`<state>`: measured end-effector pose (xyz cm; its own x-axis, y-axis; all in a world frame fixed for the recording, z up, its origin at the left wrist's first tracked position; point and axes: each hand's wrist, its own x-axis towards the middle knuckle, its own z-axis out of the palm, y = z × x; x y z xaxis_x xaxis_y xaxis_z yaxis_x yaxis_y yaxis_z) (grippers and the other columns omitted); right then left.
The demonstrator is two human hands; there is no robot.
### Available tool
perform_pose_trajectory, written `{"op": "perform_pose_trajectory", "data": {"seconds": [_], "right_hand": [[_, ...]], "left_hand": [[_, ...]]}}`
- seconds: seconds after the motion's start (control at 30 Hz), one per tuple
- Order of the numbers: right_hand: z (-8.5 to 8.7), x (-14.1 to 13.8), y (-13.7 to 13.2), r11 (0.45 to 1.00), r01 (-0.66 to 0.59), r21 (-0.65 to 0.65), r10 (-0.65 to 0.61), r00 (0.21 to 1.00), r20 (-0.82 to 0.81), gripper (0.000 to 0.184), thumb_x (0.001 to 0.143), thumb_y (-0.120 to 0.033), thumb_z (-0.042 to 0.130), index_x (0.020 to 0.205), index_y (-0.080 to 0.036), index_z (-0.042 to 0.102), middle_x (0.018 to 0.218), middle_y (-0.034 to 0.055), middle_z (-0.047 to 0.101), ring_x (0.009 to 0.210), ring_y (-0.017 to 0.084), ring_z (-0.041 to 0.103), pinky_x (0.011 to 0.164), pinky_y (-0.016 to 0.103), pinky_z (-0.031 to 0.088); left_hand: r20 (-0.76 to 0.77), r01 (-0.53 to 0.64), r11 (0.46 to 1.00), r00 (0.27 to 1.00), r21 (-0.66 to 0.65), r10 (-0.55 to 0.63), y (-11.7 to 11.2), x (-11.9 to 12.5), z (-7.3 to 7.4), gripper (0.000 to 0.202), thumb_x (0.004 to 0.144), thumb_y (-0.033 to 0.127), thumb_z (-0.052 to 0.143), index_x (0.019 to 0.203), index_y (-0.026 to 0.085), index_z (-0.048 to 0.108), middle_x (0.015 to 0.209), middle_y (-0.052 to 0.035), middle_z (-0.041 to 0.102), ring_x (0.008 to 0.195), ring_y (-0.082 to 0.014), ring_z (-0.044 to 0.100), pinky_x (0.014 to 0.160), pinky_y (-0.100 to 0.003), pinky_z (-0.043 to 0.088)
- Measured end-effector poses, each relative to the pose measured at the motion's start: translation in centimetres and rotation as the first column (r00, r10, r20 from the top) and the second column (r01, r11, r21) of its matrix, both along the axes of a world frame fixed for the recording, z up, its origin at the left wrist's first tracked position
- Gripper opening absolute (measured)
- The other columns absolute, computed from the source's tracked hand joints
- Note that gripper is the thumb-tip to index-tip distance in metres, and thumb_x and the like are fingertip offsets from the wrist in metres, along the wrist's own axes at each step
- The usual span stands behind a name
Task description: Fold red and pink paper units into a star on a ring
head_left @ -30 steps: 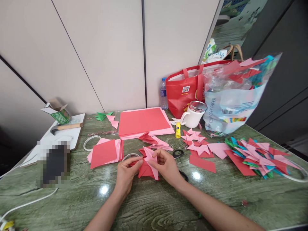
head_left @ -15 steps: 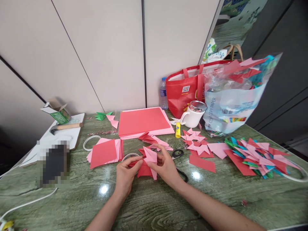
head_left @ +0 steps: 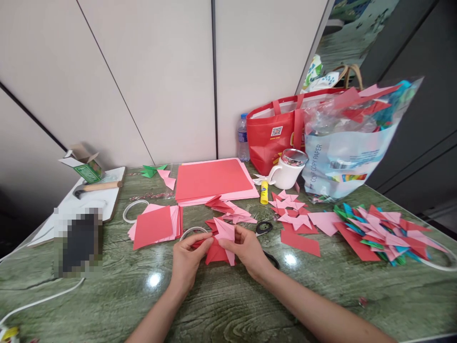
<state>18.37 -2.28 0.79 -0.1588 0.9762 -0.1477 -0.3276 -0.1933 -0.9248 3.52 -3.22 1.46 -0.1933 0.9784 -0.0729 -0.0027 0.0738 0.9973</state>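
Observation:
Between my two hands, above the table, is a folded paper piece [head_left: 218,251] of red and pink points joined together. My left hand [head_left: 188,259] pinches its red left side between thumb and fingers. My right hand [head_left: 249,248] is closed on the pink right part, thumb in front and fingers behind. Just past the hands lie more folded red and pink pieces [head_left: 233,210]. A roll of tape [head_left: 193,230] sits partly hidden behind my left hand. Black-handled scissors [head_left: 264,227] lie by my right hand, partly covered by it.
Left of my hands are stacked paper squares [head_left: 153,228]; behind are larger red sheets [head_left: 214,180]. A glue stick [head_left: 263,193], a white mug [head_left: 288,170] and a plastic bag [head_left: 335,157] stand at right, near a colourful folded-paper pile [head_left: 385,233]. A hammer [head_left: 98,188] lies at left.
My right fingers have come down from above the pink point to behind its right edge. My left hand keeps its pinch, and the paper piece has barely shifted.

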Motion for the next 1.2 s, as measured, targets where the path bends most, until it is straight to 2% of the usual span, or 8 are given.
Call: {"op": "perform_pose_trajectory", "data": {"seconds": [0.3,0.7,1.2], "right_hand": [[0.26,-0.14,-0.07,0.995,0.022,-0.093,-0.030,0.995,-0.091,0.045,0.049,-0.035,0.083,0.085,-0.013,0.068,0.079,0.0059,0.071,0.071,0.020,0.064,0.072,0.034,0.049],[0.17,-0.14,-0.07,0.994,0.025,-0.104,-0.035,0.994,-0.102,0.046,0.046,-0.037,0.083,0.083,-0.013,0.069,0.077,0.0052,0.071,0.069,0.019,0.064,0.070,0.032,0.050],[0.32,-0.24,-0.06,0.990,0.043,-0.137,-0.060,0.991,-0.119,0.047,0.041,-0.036,0.085,0.080,-0.014,0.069,0.073,0.0045,0.072,0.067,0.019,0.064,0.070,0.032,0.049]], "left_hand": [[-0.022,-0.003,1.000,1.000,0.013,0.003,0.02,0.02,-0.04,0.020,0.058,0.029,0.076,0.074,0.018,0.076,0.073,-0.0068,0.073,0.064,-0.0170,0.064,0.057,-0.023,0.049],[-0.039,-0.021,1.000,0.999,0.012,0.022,0.03,0.16,0.29,0.019,0.056,0.028,0.076,0.072,0.018,0.076,0.073,-0.0072,0.073,0.067,-0.0190,0.065,0.060,-0.025,0.051],[-0.039,-0.014,0.999,0.999,0.028,0.016,-0.12,0.12,-0.07,0.018,0.058,0.028,0.076,0.073,0.018,0.076,0.075,-0.0068,0.074,0.068,-0.0186,0.066,0.063,-0.025,0.052]]}}
